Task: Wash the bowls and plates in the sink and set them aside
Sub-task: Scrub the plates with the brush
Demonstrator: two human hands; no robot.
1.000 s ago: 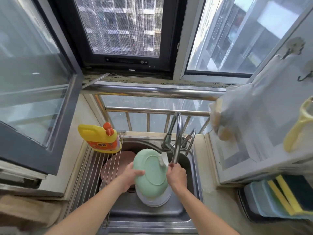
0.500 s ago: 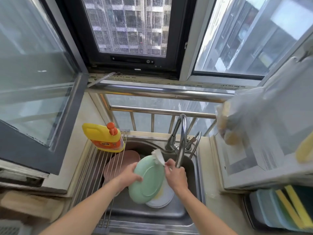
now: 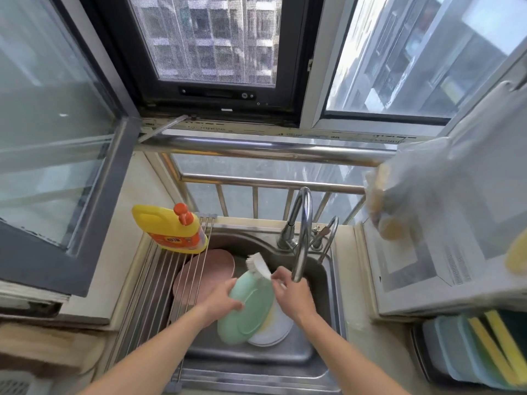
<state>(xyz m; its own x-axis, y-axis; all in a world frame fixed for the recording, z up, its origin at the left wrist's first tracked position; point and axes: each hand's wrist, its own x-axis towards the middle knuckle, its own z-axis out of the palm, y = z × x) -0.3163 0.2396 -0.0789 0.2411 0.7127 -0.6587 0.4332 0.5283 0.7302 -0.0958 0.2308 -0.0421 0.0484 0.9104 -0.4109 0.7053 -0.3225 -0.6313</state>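
Two hands — left hand [image 3: 219,299], right hand [image 3: 292,295] — scrub glossy round green plate [image 3: 251,312].

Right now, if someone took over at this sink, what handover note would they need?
Left hand grips the green plate, tilted over the sink. Right hand holds the white brush at the plate's upper rim. White dishes lie under it; a brown plate sits under the rack. Nothing visibly set aside. Left: finish the green plate, then the rest.
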